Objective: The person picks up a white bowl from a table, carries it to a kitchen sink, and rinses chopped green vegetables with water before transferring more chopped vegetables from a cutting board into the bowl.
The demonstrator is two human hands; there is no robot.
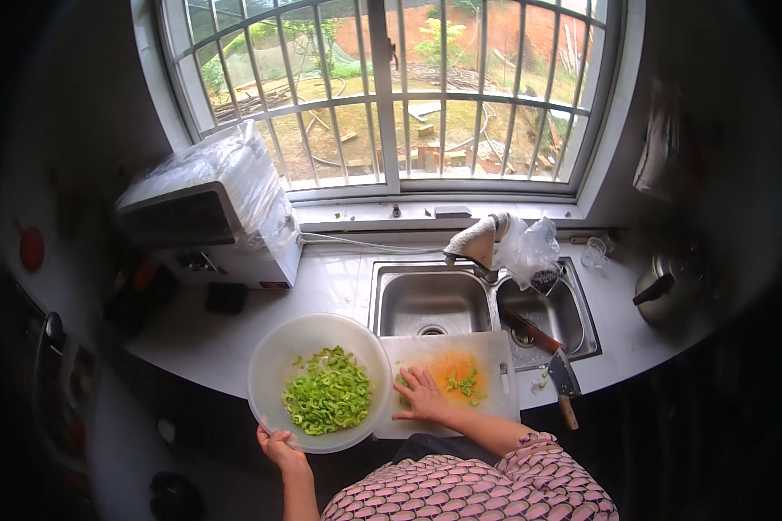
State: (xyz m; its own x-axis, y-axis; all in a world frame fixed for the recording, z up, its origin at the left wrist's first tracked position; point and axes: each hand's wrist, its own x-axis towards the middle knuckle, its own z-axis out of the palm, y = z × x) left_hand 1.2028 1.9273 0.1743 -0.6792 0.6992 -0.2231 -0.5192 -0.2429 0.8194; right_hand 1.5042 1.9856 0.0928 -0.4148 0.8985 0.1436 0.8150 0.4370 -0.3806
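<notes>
A large translucent plastic bowl [265,365] holds chopped green vegetable pieces [329,394]. My left hand [280,446] grips its rim at the lower left. My right hand [420,395] is spread, palm down, over the left part of a white cutting board [449,426], beside the bowl, with some green pieces [404,378] at its fingertips. More chopped bits [464,384] lie on an orange-stained patch of the board, right of that hand. A cleaver [564,378] rests at the counter's front edge, right of the board, its wooden handle jutting over the edge.
Behind the board is a double stainless-steel sink [433,296], with a brown long-handled object [534,332] in its right basin. A plastic bag [528,251] hangs near the cloth-wrapped faucet [476,241]. A plastic-covered appliance [267,241] stands at the left; a metal pot [655,293] at the right.
</notes>
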